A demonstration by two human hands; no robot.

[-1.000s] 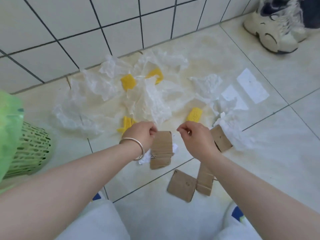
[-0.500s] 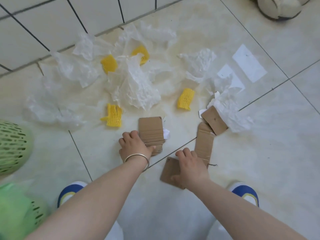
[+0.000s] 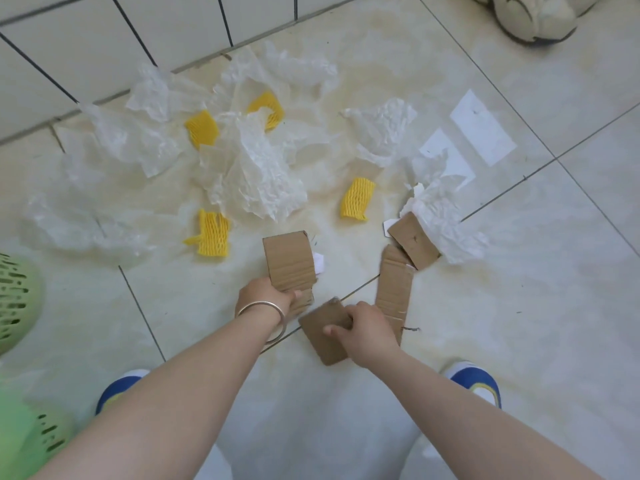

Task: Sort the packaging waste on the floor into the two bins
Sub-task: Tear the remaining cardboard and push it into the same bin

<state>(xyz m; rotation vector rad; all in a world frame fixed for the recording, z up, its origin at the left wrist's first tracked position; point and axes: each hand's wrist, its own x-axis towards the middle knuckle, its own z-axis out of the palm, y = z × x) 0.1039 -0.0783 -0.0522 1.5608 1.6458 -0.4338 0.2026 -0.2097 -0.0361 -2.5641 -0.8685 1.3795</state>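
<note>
Left hand (image 3: 266, 294) grips a cardboard strip (image 3: 289, 259); right hand (image 3: 367, 329) grips a cardboard square (image 3: 322, 332) on the floor (image 3: 519, 306).

Cardboard pieces (image 3: 289, 259) before plastic wrap (image 3: 256, 174) (bin (image 3: 14, 303) leftward)

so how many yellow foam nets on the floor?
4. Two up among the white wrap near the wall, one left of the left hand's cardboard, one mid-floor further right. More may hide under the wrap.
</note>
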